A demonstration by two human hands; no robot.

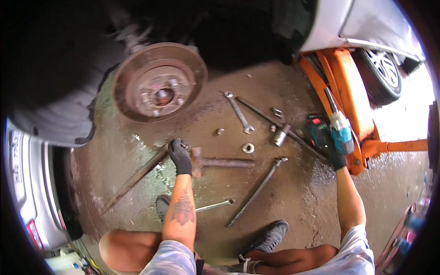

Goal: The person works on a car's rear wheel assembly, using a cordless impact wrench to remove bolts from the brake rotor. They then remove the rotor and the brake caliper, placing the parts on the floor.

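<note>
My right hand [338, 153], in a dark glove, grips a teal and black cordless impact wrench [341, 129]; its long socket points away from me. My left hand [179, 158], also gloved, is closed low over the floor, and what its fingers hold I cannot make out. Beside it are the end of a long metal pipe [135, 184] and a hammer [224, 162]. Ahead on the left is a rusty brake disc [159, 82] with a bare hub, no wheel on it.
On the wet floor lie a combination wrench [239, 112], a T-shaped socket bar [279, 136], a ratchet [256, 192], another wrench [214, 205], a large nut [248, 148] and small loose nuts. An orange floor jack [346, 87] stands right, near a car wheel [382, 73]. A silver car [39, 192] is left.
</note>
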